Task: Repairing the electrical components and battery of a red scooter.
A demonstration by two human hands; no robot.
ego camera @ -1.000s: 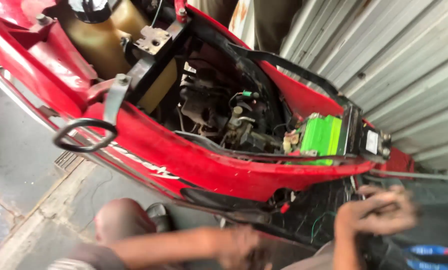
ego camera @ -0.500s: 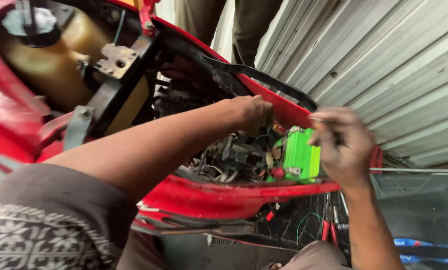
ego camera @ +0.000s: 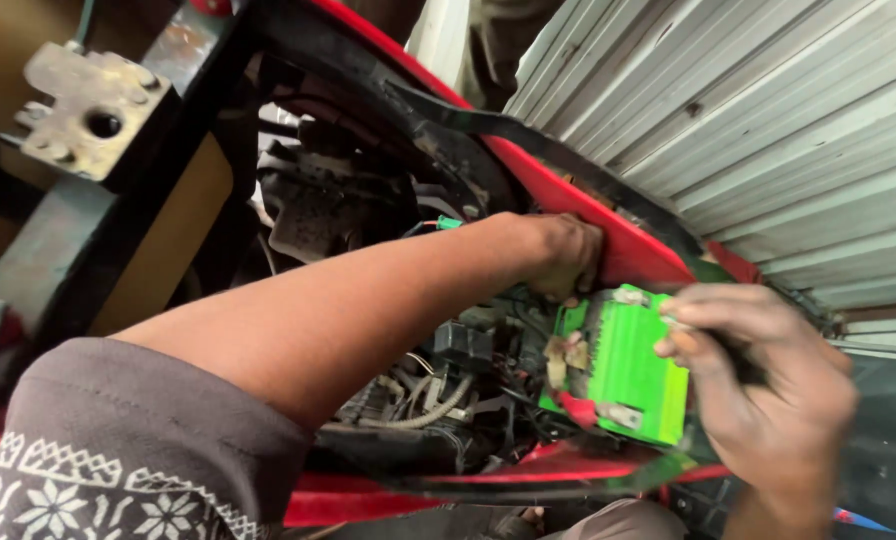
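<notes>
So your left hand (ego camera: 566, 258) is reached deep into the open red scooter body (ego camera: 608, 235), sitting right at the top edge of the bright green battery (ego camera: 633, 365). Fingers are curled down behind the battery's upper corner, touching it as far as I can see, but whether they're actually gripping anything back there I can't tell, since the tips are hidden.

Your right hand (ego camera: 758, 395) is on the battery's right side, fingers bunched narrow and pinched around a thin dark tool (ego camera: 738, 365), its tip up by the battery's top right corner.

The battery sits tilted in the bay, a red cable (ego camera: 576, 408) at its lower left corner. Left of the battery there's a tangle of wiring and hoses (ego camera: 438, 395). Corrugated metal shutter (ego camera: 768, 130) above and right of it.
</notes>
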